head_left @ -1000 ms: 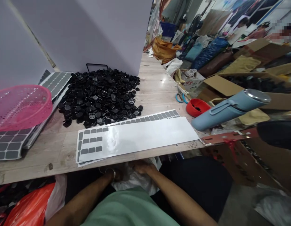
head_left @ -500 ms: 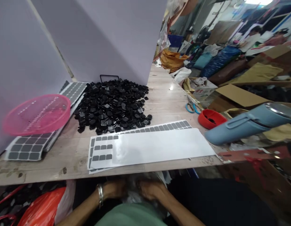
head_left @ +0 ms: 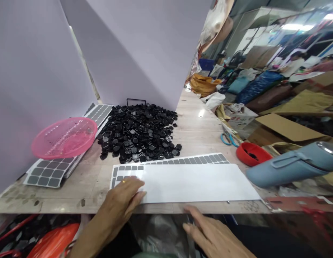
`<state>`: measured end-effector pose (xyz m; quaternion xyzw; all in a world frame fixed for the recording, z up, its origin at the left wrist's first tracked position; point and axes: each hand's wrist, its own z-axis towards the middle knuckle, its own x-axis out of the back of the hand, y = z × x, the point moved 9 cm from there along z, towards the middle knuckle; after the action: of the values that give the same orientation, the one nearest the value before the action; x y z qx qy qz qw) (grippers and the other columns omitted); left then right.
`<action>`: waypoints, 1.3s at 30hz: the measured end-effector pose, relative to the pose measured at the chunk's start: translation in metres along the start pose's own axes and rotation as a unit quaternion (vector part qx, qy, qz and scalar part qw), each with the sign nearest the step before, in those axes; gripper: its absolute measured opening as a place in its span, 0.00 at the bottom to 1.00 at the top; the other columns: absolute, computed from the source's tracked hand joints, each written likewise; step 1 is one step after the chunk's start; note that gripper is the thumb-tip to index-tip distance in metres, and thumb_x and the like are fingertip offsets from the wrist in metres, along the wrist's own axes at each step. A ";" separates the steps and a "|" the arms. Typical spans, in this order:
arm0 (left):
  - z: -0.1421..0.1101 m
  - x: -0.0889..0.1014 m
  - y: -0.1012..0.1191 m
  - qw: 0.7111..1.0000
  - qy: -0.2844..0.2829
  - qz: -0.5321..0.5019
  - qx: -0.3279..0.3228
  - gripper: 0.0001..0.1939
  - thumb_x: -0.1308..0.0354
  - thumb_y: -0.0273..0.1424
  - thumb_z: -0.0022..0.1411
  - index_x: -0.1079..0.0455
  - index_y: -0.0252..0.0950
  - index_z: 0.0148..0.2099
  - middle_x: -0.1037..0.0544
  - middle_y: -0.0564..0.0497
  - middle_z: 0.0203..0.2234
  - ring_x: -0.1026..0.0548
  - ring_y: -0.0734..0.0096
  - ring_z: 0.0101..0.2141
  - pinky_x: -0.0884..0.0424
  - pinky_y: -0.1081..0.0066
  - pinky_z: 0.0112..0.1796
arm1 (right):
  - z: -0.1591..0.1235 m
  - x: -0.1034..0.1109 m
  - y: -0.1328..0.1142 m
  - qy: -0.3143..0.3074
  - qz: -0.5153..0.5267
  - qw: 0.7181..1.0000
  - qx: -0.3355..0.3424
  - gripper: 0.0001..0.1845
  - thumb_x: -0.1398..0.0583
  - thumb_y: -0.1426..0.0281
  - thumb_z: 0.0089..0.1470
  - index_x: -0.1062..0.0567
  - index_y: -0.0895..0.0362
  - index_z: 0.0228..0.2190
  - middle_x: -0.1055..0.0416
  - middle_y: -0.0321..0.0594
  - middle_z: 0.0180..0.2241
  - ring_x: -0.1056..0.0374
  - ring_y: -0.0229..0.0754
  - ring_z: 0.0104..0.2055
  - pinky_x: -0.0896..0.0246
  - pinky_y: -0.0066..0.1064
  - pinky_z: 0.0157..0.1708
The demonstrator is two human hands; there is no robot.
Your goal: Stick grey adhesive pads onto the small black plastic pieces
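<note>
The left hand [head_left: 123,199], with a ring on one finger, is loosely curled, its fingertips on the left end of a white backing sheet with a few rounded grey labels [head_left: 190,182]; whether it has hold of the sheet cannot be told. The right hand [head_left: 211,233] is open, thumb and forefinger spread apart, forefinger at the bench's front edge; nothing is seen in its grasp.

The sheet lies along the front edge of the pale wood-grain bench [head_left: 102,182], over another sheet filled with grey labels [head_left: 206,158] that shows along its back side. Just behind them is a wide heap of small glossy black plastic pieces [head_left: 139,134], with a thin black wire frame [head_left: 136,100] at its back, near the lilac panel [head_left: 145,46].

Left of the heap, a pink perforated plastic basket [head_left: 64,138] sits over a stack of grey-label sheets [head_left: 48,173] that reaches toward the bench's front left corner. Near the right edge are blue-handled scissors [head_left: 229,139], a red bowl with dark bits inside [head_left: 253,154] and a blue-grey bottle with a silver top [head_left: 290,165]. Below the front edge, between the hands, is crumpled translucent plastic [head_left: 161,233]; an orange-red bag [head_left: 55,243] is at lower left.
</note>
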<state>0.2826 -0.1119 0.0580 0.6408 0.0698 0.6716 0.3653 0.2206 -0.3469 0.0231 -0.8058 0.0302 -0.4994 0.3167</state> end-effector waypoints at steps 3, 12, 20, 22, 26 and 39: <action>0.014 -0.031 0.005 0.979 0.062 0.166 -0.102 0.25 0.48 0.41 0.64 0.38 0.35 0.59 0.33 0.39 0.57 0.39 0.50 0.59 0.37 0.52 0.54 | 0.021 0.025 -0.011 0.087 0.011 0.996 0.016 0.20 0.49 0.62 0.59 0.31 0.49 0.52 0.36 0.42 0.58 0.37 0.50 0.57 0.40 0.39 0.55; -0.009 -0.074 -0.004 0.951 0.095 0.273 -0.111 0.29 0.48 0.44 0.63 0.39 0.32 0.60 0.35 0.39 0.59 0.41 0.47 0.60 0.43 0.49 0.56 | 0.108 0.051 -0.041 0.199 -0.104 0.973 -0.060 0.09 0.54 0.70 0.63 0.35 0.53 0.36 0.26 0.37 0.32 0.29 0.42 0.32 0.45 0.30 0.30; -0.003 -0.050 -0.040 0.945 0.127 0.298 -0.038 0.27 0.46 0.50 0.59 0.33 0.43 0.56 0.33 0.40 0.57 0.38 0.42 0.57 0.42 0.48 0.52 | 0.169 0.024 -0.074 0.180 -0.208 0.961 -0.015 0.06 0.49 0.74 0.61 0.32 0.57 0.36 0.27 0.43 0.33 0.30 0.43 0.31 0.51 0.29 0.26; -0.002 -0.052 -0.041 0.947 0.118 0.298 -0.032 0.28 0.46 0.50 0.59 0.35 0.44 0.58 0.34 0.40 0.58 0.39 0.44 0.58 0.43 0.49 0.53 | 0.174 0.019 -0.077 0.179 -0.216 0.960 -0.007 0.06 0.49 0.73 0.61 0.32 0.57 0.36 0.27 0.42 0.32 0.30 0.43 0.31 0.50 0.29 0.26; 0.003 -0.055 -0.038 0.951 0.093 0.294 -0.021 0.28 0.45 0.48 0.59 0.37 0.44 0.60 0.36 0.41 0.59 0.41 0.43 0.59 0.44 0.48 0.54 | 0.177 0.018 -0.076 0.177 -0.223 0.959 0.001 0.05 0.49 0.73 0.61 0.33 0.56 0.35 0.27 0.41 0.32 0.30 0.43 0.31 0.49 0.30 0.26; 0.014 -0.059 -0.032 0.959 0.068 0.276 0.003 0.32 0.44 0.45 0.59 0.44 0.49 0.64 0.38 0.41 0.60 0.42 0.43 0.60 0.45 0.47 0.55 | 0.180 0.019 -0.069 0.184 -0.217 0.959 -0.008 0.07 0.51 0.74 0.62 0.34 0.57 0.36 0.29 0.42 0.31 0.31 0.44 0.30 0.47 0.31 0.27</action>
<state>0.3033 -0.1282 -0.0060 0.5891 -0.0838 0.7880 0.1582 0.3596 -0.2123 0.0212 -0.6896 -0.0837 -0.6955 0.1834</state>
